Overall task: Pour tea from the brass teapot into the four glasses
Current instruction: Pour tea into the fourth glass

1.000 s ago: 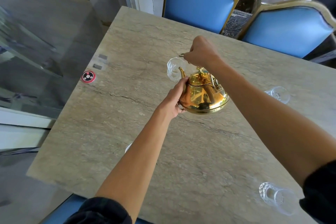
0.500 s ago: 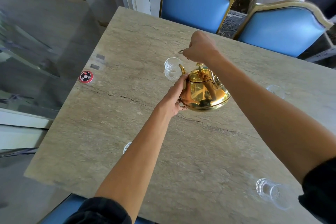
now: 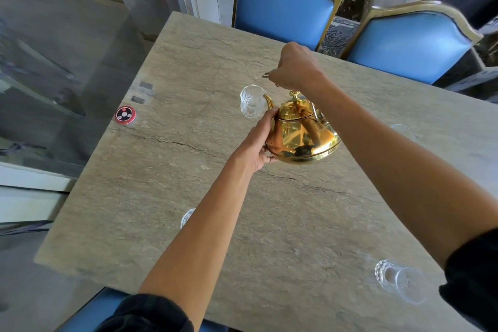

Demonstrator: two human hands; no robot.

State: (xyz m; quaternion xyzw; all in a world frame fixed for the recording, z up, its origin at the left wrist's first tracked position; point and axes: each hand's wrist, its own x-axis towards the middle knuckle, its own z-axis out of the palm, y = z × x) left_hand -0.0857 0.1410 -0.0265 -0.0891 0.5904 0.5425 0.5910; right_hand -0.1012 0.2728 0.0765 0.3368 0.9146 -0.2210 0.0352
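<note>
- The brass teapot [image 3: 303, 131] hangs in the air above the stone table [image 3: 167, 183], carried by both hands and touching nothing else.
- The right hand [image 3: 293, 67] is closed in a fist over the top handle; a short metal end of that handle pokes out to the left of the knuckles. The grip itself is hidden under the fist.
- The left hand [image 3: 260, 140] is spread open, palm and fingers pressed flat against the pot's left flank below the spout, steadying it rather than gripping it.
- The relation that matters: the spout [image 3: 268, 101] points up and to the left, straight at the far glass [image 3: 250, 101], and its tip appears just beside that glass's rim. Whether the tip is over the mouth or only in front of it cannot be told from this angle.
- The pot's spout-to-back axis runs left to right, nearly level, so a tilt about the handle toward the left would probably start the flow.
- No stream of tea is visible, and the far glass looks clear.
- The other three glasses stand well apart: one at the near right [image 3: 398, 279], one at the far right [image 3: 403, 129] half behind the right forearm, and one at the near left [image 3: 187, 217] mostly hidden by the left forearm.
</note>
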